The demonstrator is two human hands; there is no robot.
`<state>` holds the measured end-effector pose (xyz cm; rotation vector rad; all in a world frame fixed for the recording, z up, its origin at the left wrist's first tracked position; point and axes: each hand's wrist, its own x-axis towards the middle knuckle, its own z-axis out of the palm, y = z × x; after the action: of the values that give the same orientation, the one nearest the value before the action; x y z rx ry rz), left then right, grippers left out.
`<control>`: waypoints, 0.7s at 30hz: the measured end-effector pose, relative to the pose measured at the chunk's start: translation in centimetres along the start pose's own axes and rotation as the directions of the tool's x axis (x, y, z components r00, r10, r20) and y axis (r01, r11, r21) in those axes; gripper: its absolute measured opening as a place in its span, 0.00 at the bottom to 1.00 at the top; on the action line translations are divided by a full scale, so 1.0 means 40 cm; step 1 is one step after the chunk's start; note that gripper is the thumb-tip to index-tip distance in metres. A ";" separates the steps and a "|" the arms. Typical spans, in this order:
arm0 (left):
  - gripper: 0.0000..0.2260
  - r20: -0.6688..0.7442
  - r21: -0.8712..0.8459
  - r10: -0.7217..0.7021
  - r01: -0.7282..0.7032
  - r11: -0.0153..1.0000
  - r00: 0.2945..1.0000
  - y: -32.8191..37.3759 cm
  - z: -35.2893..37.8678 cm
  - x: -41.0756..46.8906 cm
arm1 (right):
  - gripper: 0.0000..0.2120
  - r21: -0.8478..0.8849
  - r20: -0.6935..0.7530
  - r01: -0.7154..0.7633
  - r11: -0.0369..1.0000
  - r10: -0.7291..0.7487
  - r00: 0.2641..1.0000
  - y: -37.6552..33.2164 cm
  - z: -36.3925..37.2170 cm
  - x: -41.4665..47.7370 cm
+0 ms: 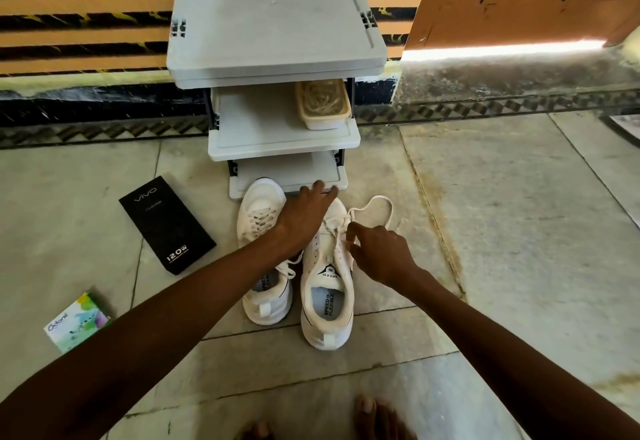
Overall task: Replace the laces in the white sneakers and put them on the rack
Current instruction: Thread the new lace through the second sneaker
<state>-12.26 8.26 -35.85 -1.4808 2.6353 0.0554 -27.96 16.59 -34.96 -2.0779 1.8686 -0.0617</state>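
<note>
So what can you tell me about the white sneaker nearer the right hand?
The white low-top sneaker stands upright on the tiled floor, toe toward the grey plastic rack, beside its matching sneaker. The insole reads SPEED FLEXIBLE. Its cream lace loops loose rightward; the right hand pinches it, the left hand covers the toe.

The pale stone-tile floor [485, 231] carries a grey plastic three-tier rack [277, 41] by the wall, with a beige plastic tub of pale laces [323, 107] on its middle shelf. Just before the rack stand the left white sneaker [258, 211] and the right white sneaker [327, 301], close together, a white lace [360, 209] looping onto the tiles. To their left lie a flat black cardboard box [166, 224] and a small green-and-white carton [78, 321]
</note>
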 end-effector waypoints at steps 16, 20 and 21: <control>0.17 -0.107 0.090 0.124 -0.114 0.989 0.986 -0.062 0.014 0.023 | 0.09 0.024 0.030 0.024 0.999 -0.025 0.999 -0.004 0.011 -0.008; 0.17 -0.093 0.084 0.061 -0.053 0.995 0.994 -0.062 0.007 0.017 | 0.10 0.016 0.037 0.035 0.999 -0.036 0.999 -0.017 0.002 -0.013; 0.16 -0.098 0.085 0.072 -0.064 0.994 0.993 -0.065 0.004 0.021 | 0.10 0.010 0.041 0.031 0.999 -0.031 0.999 -0.021 0.003 -0.012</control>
<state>-10.45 6.20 -36.06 -1.4038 2.7310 -0.1236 -27.19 17.15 -34.77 -2.0860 1.8089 -0.0353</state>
